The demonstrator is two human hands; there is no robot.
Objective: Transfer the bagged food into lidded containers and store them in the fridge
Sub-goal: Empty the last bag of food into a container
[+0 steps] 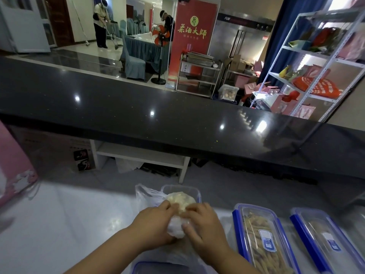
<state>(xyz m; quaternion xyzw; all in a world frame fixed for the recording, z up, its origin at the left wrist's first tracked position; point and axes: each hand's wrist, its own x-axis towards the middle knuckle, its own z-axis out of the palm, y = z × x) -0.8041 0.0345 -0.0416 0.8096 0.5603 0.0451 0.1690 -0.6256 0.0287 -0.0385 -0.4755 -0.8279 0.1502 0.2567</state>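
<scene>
A clear plastic bag of pale food lies over an open clear container with a blue rim on the white counter. My left hand and my right hand both grip the bag, side by side, pressing the food toward the container. Part of the bag trails to the left. To the right stand two lidded containers with blue clips: a nearer one full of brown sticks and a farther one. A blue-rimmed lid peeks in at the bottom edge.
A dark raised bar top runs across behind the white counter. A pink box stands at the left. Beyond are a steel fridge, a white shelf rack, a red banner, a fan and two people.
</scene>
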